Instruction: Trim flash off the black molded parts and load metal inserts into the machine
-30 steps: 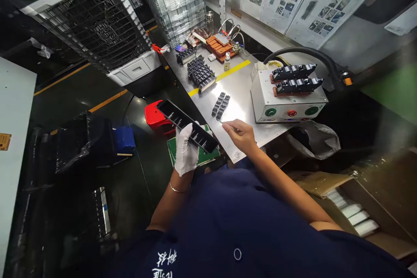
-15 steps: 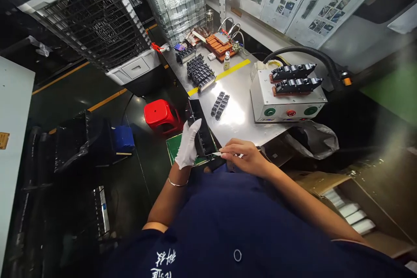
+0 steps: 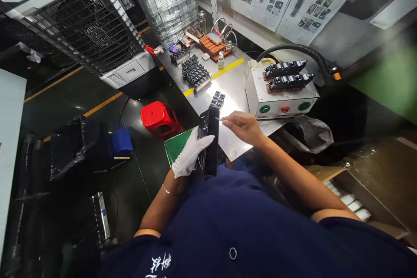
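Observation:
My left hand (image 3: 191, 153), in a white glove, is wrapped round a long black plastic housing (image 3: 212, 147). The housing stands nearly lengthwise in front of my body, one smooth dark side facing right and a ribbed, open-looking side facing left. My bare right hand (image 3: 243, 126) pinches a thin, pale blade-like tool (image 3: 220, 119), its tip at the housing's upper right edge. Most of the tool is hidden in the fingers. Just beyond the housing, two black segmented parts (image 3: 217, 99) lie side by side on the metal table (image 3: 233, 145).
A stack of black parts (image 3: 195, 73) and an orange fixture (image 3: 213, 46) are farther back. To the right stands a control box (image 3: 282, 95) carrying two black parts. A red stool (image 3: 158, 117), a green board (image 3: 177, 147) and a fan unit (image 3: 94, 30) are left; an open carton (image 3: 374, 195) is right.
The housing has turned more upright and shifted right, showing its smooth side. My right hand has moved up and away from my body with the tool, from the housing's near end to its upper edge.

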The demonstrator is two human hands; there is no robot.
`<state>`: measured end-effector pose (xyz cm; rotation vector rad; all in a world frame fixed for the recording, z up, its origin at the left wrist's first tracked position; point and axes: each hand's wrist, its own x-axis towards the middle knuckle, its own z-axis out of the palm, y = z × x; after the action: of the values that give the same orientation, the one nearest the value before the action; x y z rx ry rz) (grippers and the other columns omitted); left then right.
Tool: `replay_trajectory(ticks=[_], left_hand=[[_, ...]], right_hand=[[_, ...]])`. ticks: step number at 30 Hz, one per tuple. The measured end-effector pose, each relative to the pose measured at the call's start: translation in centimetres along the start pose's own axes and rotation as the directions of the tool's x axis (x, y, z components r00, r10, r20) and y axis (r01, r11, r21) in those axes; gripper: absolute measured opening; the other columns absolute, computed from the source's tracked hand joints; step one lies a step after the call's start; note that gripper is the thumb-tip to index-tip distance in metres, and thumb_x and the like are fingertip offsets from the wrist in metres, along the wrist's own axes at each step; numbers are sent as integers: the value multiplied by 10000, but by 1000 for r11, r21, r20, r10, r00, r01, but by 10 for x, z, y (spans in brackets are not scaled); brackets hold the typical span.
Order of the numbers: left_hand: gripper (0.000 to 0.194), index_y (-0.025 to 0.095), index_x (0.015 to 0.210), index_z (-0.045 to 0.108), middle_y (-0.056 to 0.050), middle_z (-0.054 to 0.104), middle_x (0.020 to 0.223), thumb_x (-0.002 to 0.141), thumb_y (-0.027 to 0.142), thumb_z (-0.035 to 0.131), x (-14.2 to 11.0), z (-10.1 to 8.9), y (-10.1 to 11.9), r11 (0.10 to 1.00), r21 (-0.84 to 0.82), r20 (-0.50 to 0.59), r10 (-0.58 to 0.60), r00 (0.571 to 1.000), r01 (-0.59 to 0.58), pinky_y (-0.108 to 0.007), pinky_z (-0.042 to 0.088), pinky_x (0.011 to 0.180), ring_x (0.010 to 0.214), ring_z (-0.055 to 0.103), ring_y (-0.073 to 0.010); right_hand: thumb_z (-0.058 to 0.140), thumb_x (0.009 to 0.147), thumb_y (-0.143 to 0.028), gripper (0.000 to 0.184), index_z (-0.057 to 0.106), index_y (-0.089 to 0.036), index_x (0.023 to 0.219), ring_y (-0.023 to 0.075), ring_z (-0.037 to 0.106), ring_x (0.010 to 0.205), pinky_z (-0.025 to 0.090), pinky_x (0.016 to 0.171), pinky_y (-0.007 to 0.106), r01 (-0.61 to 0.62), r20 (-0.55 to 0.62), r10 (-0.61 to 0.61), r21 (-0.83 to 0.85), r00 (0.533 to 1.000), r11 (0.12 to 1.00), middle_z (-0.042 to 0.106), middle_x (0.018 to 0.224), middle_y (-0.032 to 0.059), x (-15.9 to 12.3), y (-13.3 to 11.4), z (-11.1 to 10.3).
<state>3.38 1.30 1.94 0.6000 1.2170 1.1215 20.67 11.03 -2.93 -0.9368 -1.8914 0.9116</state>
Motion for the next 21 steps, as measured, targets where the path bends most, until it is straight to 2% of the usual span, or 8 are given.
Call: replay_trajectory(ticks=[3,5,7,9,11,13,18,21], left_hand=[[451,163,1034,658,-60,675,914,649,320,832,-5,-7,-3,998,55,182,-50,982,40,-248,518,671,761,629,-159],[454,170,1049,648,-59,675,862,673,368,809,-6,-15,-3,990,41,271,-142,952,136,-251,519,588,664,630,-150],[414,174,1003,633,-52,664,775,719,456,741,-7,-24,-1,963,17,303,-261,916,269,-262,491,461,518,598,-145],[411,173,932,621,-53,656,721,729,524,690,-8,-34,2,932,12,328,-346,879,362,-267,456,375,433,565,-149],[416,160,862,626,-63,649,670,727,551,669,-10,-41,4,923,39,369,-370,853,383,-263,454,360,426,564,-155],[418,150,812,637,-68,631,614,744,562,643,-13,-45,3,922,72,413,-376,830,381,-253,461,368,436,561,-153],[443,139,833,622,-70,654,735,727,568,645,-15,-49,-4,887,140,442,-454,774,441,-257,481,395,486,588,-150],[438,147,862,600,-55,651,741,719,557,657,-17,-48,-3,860,195,440,-506,742,471,-254,462,407,487,582,-146]], right_hand=[[617,849,-521,362,764,-193,803,161,586,637,448,584,305,-58,-110,54,-26,992,998,706,742,65,12,11,-9],[623,845,-516,353,762,-196,789,160,589,640,448,579,303,-71,-107,67,-30,992,997,710,745,61,13,9,-18],[620,860,-490,316,768,-214,814,147,576,622,454,587,302,-29,-6,29,-31,1000,999,716,761,48,10,-1,-28],[622,870,-464,279,778,-235,842,140,578,617,464,600,301,47,153,-43,-28,987,998,717,769,40,6,-14,-38],[626,873,-453,263,786,-245,853,147,605,640,472,614,299,113,294,-101,-24,951,993,715,761,39,4,-25,-48],[622,882,-442,262,789,-240,870,151,626,665,474,624,294,162,386,-137,-34,912,986,717,769,43,5,-30,-55],[618,906,-399,266,785,-193,918,123,623,644,459,611,259,255,542,-199,-30,817,966,718,787,54,12,-29,-66],[635,904,-372,249,783,-173,926,114,635,656,455,615,240,294,614,-235,5,753,956,722,792,57,16,-28,-68]])
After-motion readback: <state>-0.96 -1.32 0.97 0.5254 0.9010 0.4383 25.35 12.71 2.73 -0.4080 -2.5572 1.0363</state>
